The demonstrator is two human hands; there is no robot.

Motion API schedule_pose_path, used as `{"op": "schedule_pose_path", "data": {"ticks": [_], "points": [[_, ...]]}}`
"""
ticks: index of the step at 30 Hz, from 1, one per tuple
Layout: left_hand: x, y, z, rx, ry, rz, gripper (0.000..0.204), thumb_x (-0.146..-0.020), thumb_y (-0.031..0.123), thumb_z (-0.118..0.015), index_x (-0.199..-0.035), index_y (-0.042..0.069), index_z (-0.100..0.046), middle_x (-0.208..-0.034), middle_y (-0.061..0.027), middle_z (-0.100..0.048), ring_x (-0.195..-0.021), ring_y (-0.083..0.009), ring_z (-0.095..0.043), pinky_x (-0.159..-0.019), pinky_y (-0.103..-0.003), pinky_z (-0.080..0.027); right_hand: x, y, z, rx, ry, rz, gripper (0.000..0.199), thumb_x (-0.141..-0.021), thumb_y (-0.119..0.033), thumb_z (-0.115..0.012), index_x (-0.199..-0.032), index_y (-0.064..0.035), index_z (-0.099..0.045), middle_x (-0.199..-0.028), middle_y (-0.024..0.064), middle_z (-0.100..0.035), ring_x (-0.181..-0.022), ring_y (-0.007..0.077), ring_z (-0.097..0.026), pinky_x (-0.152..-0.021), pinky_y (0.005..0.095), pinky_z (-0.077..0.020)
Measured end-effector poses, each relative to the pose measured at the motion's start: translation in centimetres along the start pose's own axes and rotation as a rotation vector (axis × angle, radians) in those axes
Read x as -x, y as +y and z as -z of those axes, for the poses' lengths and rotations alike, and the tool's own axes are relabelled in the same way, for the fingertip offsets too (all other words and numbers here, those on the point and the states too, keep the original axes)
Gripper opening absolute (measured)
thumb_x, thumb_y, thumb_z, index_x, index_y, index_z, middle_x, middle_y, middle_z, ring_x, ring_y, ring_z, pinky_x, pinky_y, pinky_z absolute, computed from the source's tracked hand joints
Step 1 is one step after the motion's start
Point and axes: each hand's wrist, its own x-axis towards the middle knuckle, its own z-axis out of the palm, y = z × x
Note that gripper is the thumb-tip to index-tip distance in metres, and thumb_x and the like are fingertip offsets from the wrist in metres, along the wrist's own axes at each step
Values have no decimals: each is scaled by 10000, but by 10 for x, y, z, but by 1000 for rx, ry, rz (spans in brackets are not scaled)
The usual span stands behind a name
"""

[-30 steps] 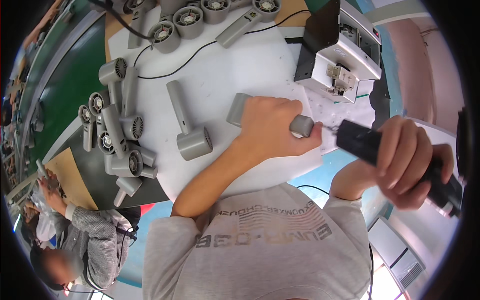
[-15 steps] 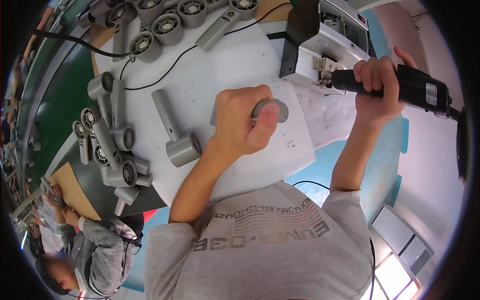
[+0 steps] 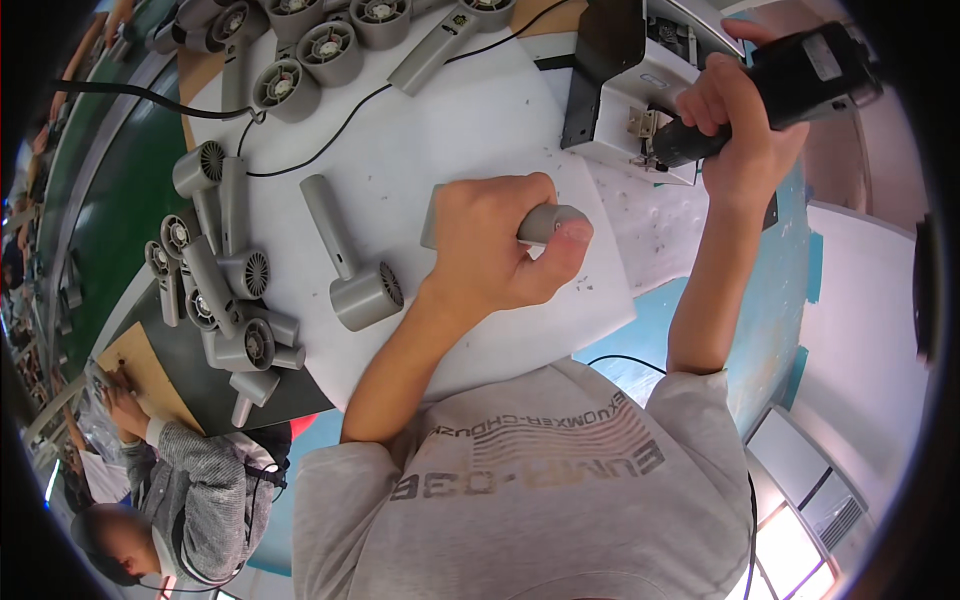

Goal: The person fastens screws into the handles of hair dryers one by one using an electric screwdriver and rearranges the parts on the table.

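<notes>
While left hand (image 3: pixel 495 245) grips grey part (image 3: pixel 545 222), right hand (image 3: pixel 740 115) clasps black power tool (image 3: pixel 790 80).

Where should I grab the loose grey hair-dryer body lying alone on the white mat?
Grip the grey hair-dryer body around its long straight handle, coming down from above. It lies flat on the white mat, and the handle is slim and clear of the left hand; the round fan head is bulkier.
</notes>
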Motion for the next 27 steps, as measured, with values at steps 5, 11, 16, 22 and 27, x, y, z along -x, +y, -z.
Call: {"op": "schedule_pose_path", "data": {"ticks": [5, 11, 16, 22, 27], "points": [[1, -4, -1, -17, 14, 19, 376, -755, 329, -627, -526, 64, -490, -413, -55, -374, -348, -227, -380, -366, -321, -308, 12, -2, 13, -254, 1, -105, 327, -823, -6, -533, -1150, -4, -515, -580, -15, -332, -479, 79, -307, -519, 284, -327], [-1, -1, -4, -16, 18, -22, 367, -753, 309, -619, -518, 63, -482, -412, -63, -372, -352, -237, -378, -368, -327, -314, 29, -32, 31, -479, -149, 191, 355, -843, -33, -464, -1198, -27, -457, -592, 5, -349, -461, 104, -322, -497, 316, -355], [1, -2, -3, -18, 53, -10, 364, -749, 306, -619, -516, 65, -477, -408, -61, -360, -353, -236, -378, -370, -325, -315, 22, -11, 34, -266, -66, 331, 371, -820, 21, -470, -1190, 0, -446, -585, 33, -403, -463, 128, -374, -489, 349, -398], [2, -3, 0, -5, 35, 12, 362, -746, 302, -622, -517, 63, -477, -408, -57, -359, -352, -233, -368, -369, -319, -311, 26, 7, 28, -220, -25, 259, 347, -825, 6, -472, -1171, -16, -496, -606, 25, -374, -495, 128, -336, -516, 334, -349], [-1, 1, -1, 15, 41, -5, 367, -752, 307, -615, -514, 64, -475, -406, -56, -356, -351, -230, -369, -369, -317, -309, 25, 4, 33, -205, -12, 274, 347, -822, -3, -479, -1168, -14, -497, -601, 24, -372, -487, 125, -330, -508, 334, -346]]}}
